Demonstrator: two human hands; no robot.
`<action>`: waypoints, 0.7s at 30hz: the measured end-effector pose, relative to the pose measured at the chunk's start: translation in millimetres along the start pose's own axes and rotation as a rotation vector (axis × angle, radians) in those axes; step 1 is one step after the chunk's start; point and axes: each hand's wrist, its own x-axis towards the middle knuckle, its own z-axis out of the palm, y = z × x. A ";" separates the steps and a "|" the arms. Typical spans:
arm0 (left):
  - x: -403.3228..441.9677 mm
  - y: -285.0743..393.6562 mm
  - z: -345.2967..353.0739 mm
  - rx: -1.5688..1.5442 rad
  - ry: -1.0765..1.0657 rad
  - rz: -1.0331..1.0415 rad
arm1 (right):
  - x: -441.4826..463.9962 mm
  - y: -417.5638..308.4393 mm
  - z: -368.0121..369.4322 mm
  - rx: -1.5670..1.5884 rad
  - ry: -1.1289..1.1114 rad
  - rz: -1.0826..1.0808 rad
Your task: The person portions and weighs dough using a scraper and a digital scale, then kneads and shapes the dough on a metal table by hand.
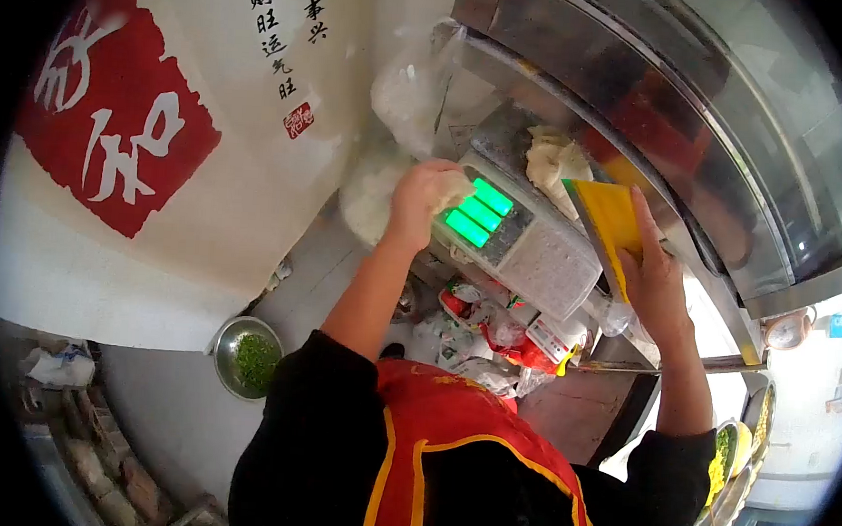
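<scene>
Two bare hands work well apart over a scale (546,266) with green-lit display bars (479,213). Fingers of the left hand (426,204) are closed on a small pale lump (455,191) right by those bars, while the right hand (653,285) grips a flat yellow tool (606,216) with a green strip along one end, held tilted beyond the scale's far side. Past the display, a larger pale, doughy mass (552,165) lies on a dull grey work surface (500,134), next to the scale and partly behind the tool. The scale's plate looks whitish and speckled. Clear plastic (413,96) bunches near the left hand, and below the scale sit crumpled bags (503,339), some red and some white. Curved glass and metal panels (630,93) rise over the work surface. On the left hangs a large cream sheet (224,205) with black characters and a red block bearing white writing. Beneath its lower edge, a metal bowl (230,346) of chopped greens stands low down, above grey flooring (152,392). At the far right, near a pale wall (818,408), are a round dial (788,330) and more containers (733,494), some holding green and yellow food. The person wears dark sleeves (323,406) and a red apron (470,408) trimmed in yellow.
</scene>
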 end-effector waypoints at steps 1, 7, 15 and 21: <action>4.2 6.8 9.7 0.042 -0.023 -0.042 | 1.6 -0.8 1.7 -0.008 0.006 0.010; 25.5 -13.4 74.9 1.047 -0.055 0.449 | 2.0 -5.6 18.0 -0.008 0.092 -0.005; 53.9 -50.1 106.2 1.416 -0.087 0.450 | -4.2 -1.9 30.0 0.050 0.156 0.007; 33.9 -41.0 81.3 1.151 -0.069 0.385 | 4.6 -3.8 50.6 0.261 0.216 0.041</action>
